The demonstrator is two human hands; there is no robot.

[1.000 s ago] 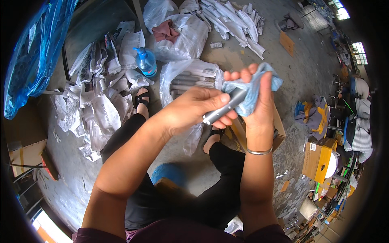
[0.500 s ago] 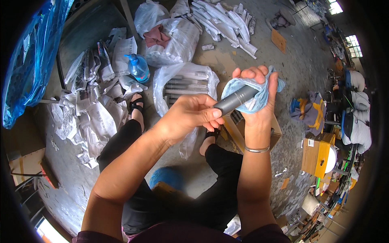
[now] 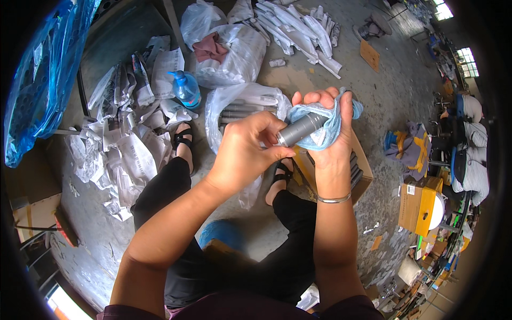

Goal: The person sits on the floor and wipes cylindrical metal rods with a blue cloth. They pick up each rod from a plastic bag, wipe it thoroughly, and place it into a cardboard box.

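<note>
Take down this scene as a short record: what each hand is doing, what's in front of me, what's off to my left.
Left hand: pinches one end of a grey tube
Right hand: holds a light blue cloth around the tube
In front: plastic bag and cardboard box, both holding tubes
Left: crumpled paper, blue pump bottle

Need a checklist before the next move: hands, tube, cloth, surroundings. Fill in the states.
1. Left hand has the gray tube's near end: ok, pinched between thumb and fingers.
2. Right hand has the light blue cloth around the tube: ok, around its far part.
3. Tube's far end visible: cannot tell its condition, hidden in the cloth and hand.
4. Cardboard box in full view: not ok, partly behind the right hand and wrist.
5. Blue pump bottle apart from both hands: ok.
</note>
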